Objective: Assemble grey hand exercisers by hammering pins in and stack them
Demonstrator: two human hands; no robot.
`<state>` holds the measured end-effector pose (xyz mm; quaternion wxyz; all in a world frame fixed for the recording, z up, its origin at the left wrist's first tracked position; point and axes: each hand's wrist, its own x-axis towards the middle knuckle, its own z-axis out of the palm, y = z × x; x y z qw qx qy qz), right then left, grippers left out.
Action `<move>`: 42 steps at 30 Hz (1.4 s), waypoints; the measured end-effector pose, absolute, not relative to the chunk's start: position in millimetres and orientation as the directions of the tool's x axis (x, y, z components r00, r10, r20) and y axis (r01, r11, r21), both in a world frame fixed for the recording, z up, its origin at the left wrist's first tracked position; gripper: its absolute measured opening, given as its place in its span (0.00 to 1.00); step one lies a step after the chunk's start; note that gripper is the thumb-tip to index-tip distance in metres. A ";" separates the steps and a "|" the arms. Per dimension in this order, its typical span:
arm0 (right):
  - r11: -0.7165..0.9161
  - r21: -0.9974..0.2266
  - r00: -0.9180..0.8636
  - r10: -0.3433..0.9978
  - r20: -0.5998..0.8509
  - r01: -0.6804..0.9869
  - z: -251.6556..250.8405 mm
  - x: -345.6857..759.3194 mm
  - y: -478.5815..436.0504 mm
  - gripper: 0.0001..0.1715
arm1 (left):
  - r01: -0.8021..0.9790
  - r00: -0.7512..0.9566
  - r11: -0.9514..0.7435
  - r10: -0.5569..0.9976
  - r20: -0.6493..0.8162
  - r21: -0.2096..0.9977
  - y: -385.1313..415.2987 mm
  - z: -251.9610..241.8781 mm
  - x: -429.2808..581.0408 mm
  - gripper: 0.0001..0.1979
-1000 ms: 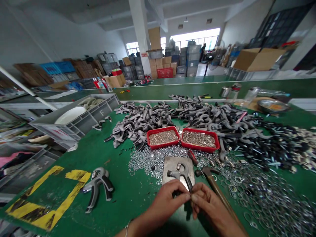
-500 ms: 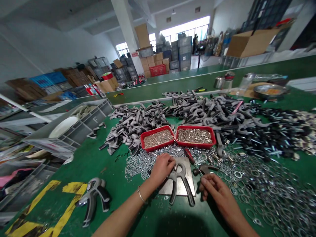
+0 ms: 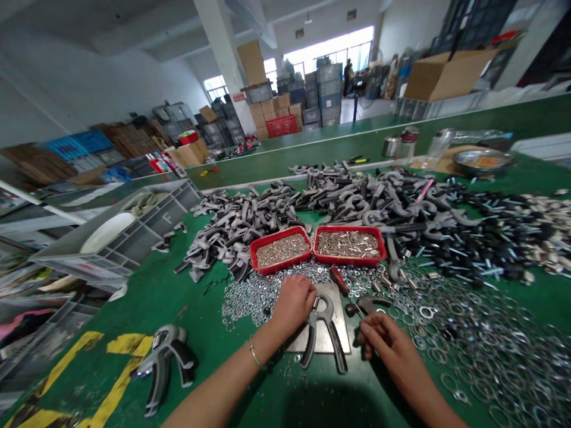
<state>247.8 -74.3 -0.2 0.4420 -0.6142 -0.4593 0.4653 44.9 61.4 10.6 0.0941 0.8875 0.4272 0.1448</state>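
Observation:
On a small metal plate [image 3: 341, 339] lies a grey and black hand grip strengthener [image 3: 323, 321], its two handles pointing toward me. My left hand [image 3: 294, 303] has its curled fingers on the strengthener's upper left side, beside the spring. To the right, my right hand [image 3: 386, 339] is closed near the end of the shaft of a red-handled screwdriver [image 3: 339, 280]; what its fingers hold is hidden. Just above that hand is a hammer [image 3: 370, 304], its handle out of sight. A second hand grip strengthener [image 3: 167, 359] lies on the left, near yellow tape.
Two red trays [image 3: 261, 269] of small metal pins stand beyond the plate. Behind them spread heaped grey handle parts [image 3: 241, 217]. Metal rings [image 3: 486, 345] and black knobs with screws [image 3: 482, 232] cover the right side. A grey crate [image 3: 167, 223] stands at left.
The whole view has shifted slightly left. Both hands keep nearly the same places, the left at the strengthener and the right by the screwdriver and hammer.

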 end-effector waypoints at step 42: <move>-0.006 -0.799 -0.249 0.949 -0.194 0.601 66.6 254.6 -47.3 0.28 | 0.634 0.600 -0.620 0.771 0.213 0.462 1.9 12.4 1.9 0.15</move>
